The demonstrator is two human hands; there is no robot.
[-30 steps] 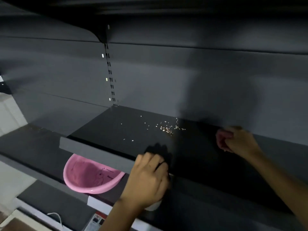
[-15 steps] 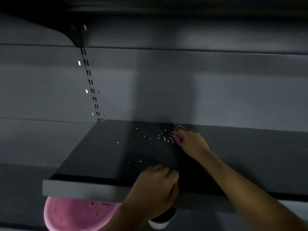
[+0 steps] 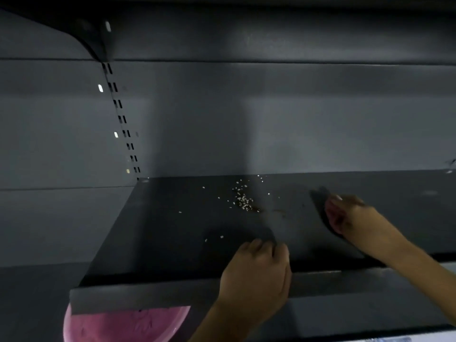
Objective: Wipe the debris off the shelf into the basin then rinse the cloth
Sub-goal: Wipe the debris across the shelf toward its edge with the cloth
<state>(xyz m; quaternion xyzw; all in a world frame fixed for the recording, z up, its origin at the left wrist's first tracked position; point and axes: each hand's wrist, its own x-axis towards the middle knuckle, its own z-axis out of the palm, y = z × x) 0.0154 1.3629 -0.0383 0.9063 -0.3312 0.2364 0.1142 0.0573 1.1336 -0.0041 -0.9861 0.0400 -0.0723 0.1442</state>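
The pink basin (image 3: pixel 123 324) is sitting nearest, tucked under the front lip of the shelf (image 3: pixel 172 243), below and to the left of the left hand (image 3: pixel 256 275). That hand is hooking its curled fingers over the shelf's front edge, gripping it. Farther in and off to its right, the right hand (image 3: pixel 350 215) is lying on the shelf top, fingers bunching a pinkish cloth (image 3: pixel 332 214) against the surface; motion blur is hiding the exact pinch. The debris (image 3: pixel 243 201), a scatter of pale grains, is lying just left of the cloth and beyond the left hand's fingertips, with a few stray bits closer to those fingertips. Behind everything, a slotted upright (image 3: pixel 123 124) is running up the grey back panel (image 3: pixel 271 119).
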